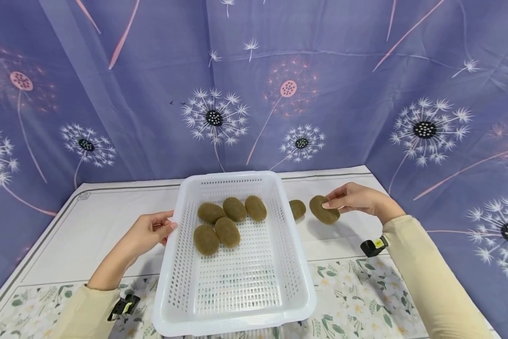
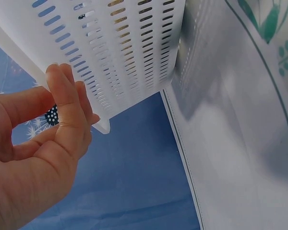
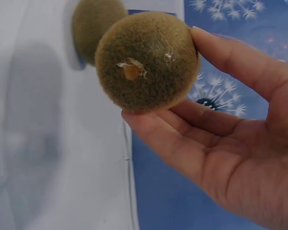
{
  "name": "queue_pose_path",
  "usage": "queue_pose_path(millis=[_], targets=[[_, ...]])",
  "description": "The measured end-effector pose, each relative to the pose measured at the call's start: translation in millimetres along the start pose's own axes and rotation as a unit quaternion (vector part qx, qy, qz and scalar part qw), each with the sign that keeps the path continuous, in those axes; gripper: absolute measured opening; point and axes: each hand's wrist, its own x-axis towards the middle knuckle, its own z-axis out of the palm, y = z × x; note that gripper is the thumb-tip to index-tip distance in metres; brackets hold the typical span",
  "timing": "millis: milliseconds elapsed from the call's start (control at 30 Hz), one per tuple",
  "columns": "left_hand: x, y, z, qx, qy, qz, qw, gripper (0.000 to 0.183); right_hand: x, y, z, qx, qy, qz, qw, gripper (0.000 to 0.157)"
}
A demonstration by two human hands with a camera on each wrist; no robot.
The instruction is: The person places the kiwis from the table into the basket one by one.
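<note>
In the head view, a white plastic basket (image 1: 294, 263) with slotted walls holds several brown kiwis (image 1: 227, 232) in its far half. My left hand (image 1: 149, 233) grips the basket's left rim between thumb and fingers; the left wrist view shows that hand (image 2: 53, 129) against the rim from below. Over the cloth to the right of the basket, my right hand (image 1: 353, 201) pinches a kiwi (image 1: 323, 210). The right wrist view shows this fuzzy kiwi (image 3: 146, 62) end-on between thumb and fingertips. Another kiwi (image 1: 297, 209) lies outside the basket, beside its right wall and partly hidden by it.
The table carries a white cloth (image 1: 109, 207) with a floral printed part (image 1: 355, 296) nearer to me. A purple dandelion-print curtain (image 1: 254, 94) hangs behind the table and along both sides.
</note>
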Motion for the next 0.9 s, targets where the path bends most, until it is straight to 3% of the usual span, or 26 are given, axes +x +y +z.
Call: queue_pose_path(millis=[500, 900], targets=[[-0.2, 0.6, -0.1, -0.004, -0.003, 0.003, 1.0000, 0.054, -6, -52, 0.9, 0.009, 0.018, -0.030, 0.999, 0.060], [-0.9, 0.8, 0.9, -0.001, 0.002, 0.001, 1.0000, 0.054, 14, -102, 24.5, 0.054, 0.002, -0.075, 0.996, 0.049]])
